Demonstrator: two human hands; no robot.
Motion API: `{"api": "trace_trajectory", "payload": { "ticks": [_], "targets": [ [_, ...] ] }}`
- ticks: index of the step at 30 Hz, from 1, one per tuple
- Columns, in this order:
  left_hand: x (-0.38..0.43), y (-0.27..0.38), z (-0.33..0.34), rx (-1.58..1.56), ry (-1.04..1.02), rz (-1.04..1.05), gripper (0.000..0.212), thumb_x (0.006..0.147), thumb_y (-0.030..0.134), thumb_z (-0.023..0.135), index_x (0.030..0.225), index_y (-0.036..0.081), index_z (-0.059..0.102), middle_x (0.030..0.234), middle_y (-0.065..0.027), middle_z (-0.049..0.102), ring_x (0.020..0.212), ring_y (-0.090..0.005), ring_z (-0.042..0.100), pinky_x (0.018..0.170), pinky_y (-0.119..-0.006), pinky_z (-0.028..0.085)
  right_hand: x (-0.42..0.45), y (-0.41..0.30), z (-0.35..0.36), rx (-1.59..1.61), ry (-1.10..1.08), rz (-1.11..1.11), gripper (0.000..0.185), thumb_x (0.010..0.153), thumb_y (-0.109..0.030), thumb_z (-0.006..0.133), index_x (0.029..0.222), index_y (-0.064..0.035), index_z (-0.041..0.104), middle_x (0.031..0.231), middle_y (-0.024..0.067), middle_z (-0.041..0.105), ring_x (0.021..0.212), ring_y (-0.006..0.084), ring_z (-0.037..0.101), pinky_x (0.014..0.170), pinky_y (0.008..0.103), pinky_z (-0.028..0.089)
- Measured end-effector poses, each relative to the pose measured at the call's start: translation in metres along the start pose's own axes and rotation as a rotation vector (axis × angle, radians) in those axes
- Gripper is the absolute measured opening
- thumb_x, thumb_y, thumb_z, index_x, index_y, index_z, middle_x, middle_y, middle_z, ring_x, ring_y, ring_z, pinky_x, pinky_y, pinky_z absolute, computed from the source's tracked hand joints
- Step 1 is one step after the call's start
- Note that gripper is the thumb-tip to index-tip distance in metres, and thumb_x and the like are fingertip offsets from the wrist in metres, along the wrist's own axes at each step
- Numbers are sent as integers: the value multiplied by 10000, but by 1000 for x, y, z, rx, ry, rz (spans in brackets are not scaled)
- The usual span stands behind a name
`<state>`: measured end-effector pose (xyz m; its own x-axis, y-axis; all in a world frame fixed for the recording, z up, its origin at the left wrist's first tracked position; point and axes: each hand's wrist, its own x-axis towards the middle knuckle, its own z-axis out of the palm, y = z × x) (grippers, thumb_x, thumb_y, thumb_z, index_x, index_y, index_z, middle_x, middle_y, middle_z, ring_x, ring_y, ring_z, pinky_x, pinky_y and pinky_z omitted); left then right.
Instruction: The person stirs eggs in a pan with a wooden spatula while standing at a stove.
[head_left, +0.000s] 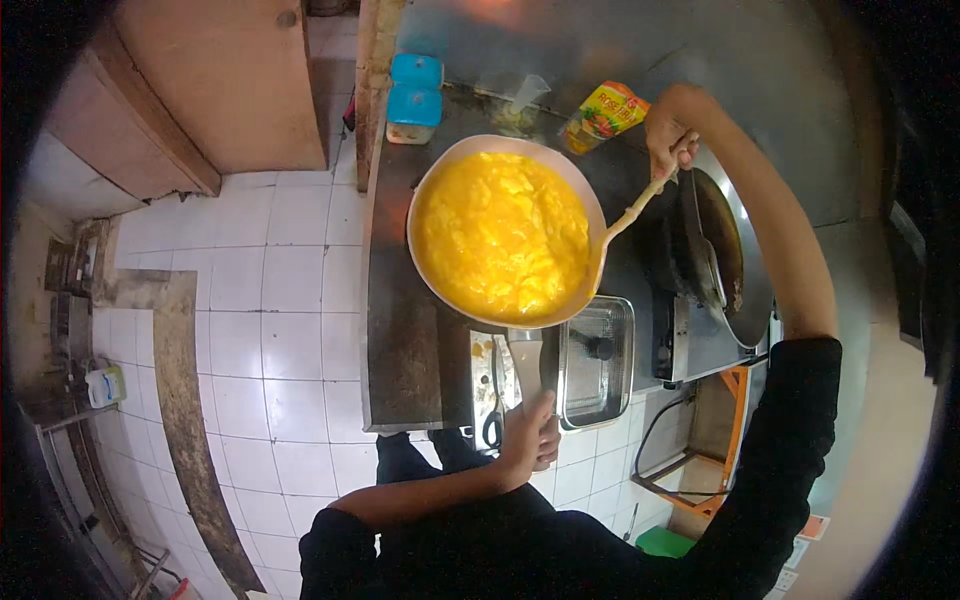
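A pale-coated frying pan (487, 146) holds a layer of yellow egg (502, 232), glossy and partly curdled. Around its handle (526, 367), at the near side of the pan, my left hand (531, 439) is closed. My right hand (669, 135) is raised at the upper right and grips the end of a pale spatula or spoon handle (637, 206). The lower end of that utensil meets the pan's right rim; its head is hidden or cannot be made out. Right of the utensil, a large dark wok (727, 225) with a metal utensil in it sits on a stove.
A wire-mesh basket in a metal tray (626, 360) lies right of the pan handle. Behind the pan are blue-lidded containers (415, 105), a clear measuring cup (529, 94) and a yellow-red pouch (606, 116). Black-handled scissors (493, 420) lie near the left hand. The counter (405, 375) ends at the left.
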<state>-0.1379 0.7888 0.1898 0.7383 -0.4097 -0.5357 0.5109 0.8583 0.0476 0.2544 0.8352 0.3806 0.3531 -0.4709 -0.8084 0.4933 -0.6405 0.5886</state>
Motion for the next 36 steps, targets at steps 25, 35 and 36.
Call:
{"api": "trace_trajectory", "payload": {
  "ticks": [25,35,36],
  "targets": [
    [7,-4,-9,-202,-178,-47,303,848,347,458,645,156,339,439,42,252,315,-83,240,298,-237,201,26,24,132,758,-282,-657,254,838,-106,486,1016,62,553,542,-62,296,432,29,263,342,169,196],
    [20,-9,-28,-3,-164,-66,286,851,426,399,681,197,422,467,43,300,351,-105,278,343,-290,260,24,-36,181,852,-167,-1014,330,874,-257,476,1071,-1,542,578,-76,252,464,17,274,364,145,234],
    [19,-8,-27,-10,-186,-66,289,850,439,391,686,205,432,472,46,306,356,-107,282,350,-294,263,22,-41,185,905,-148,-1016,347,869,-270,483,1076,4,536,582,-76,256,464,16,276,362,141,232]
  ]
}}
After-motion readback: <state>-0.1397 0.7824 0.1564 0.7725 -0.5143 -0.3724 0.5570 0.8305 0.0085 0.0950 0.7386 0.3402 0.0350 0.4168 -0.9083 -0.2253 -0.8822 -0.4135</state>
